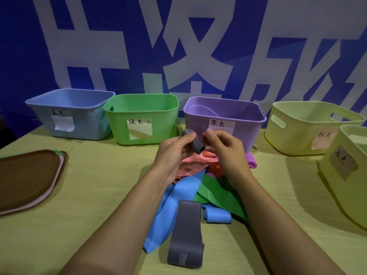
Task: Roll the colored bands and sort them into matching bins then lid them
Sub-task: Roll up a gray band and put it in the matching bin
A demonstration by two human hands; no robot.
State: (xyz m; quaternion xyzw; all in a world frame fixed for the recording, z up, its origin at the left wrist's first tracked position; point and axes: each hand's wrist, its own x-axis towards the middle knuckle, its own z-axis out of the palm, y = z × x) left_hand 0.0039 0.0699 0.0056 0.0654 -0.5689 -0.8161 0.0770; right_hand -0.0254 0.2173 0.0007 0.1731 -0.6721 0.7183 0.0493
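Both hands are up over the middle of the table [99, 195]. The left hand [174, 153] and the right hand [224, 147] each pinch one end of a rolled grey band [193, 142], fingers closed tight on it. The roll sits in the air just in front of the purple bin [224, 124].

Under the hands is a pile of loose bands — pink [192, 163], blue [174, 211] and green [214, 191]. A flat grey band [186, 233] lies at 6 o'clock, near the table's front edge. A small blue roll [217, 215] lies just beside it.

The bins stand in a row along the far edge: blue bin [69, 114] at 10 o'clock, green bin [142, 118] at 11, purple at 12. Two yellow bins [301, 128] stand at 2 and 3 o'clock. All are open on top. The brown lids [27, 177] are stacked at 9 o'clock, hanging near the left edge. There is bare table between the lids and the pile.

The table top is pale yellow-green. Behind is a blue wall [23, 46] with big white letters. Each bin has a paper label — the green one reads 绿色, the purple one 紫色. The others are too blurry to read.
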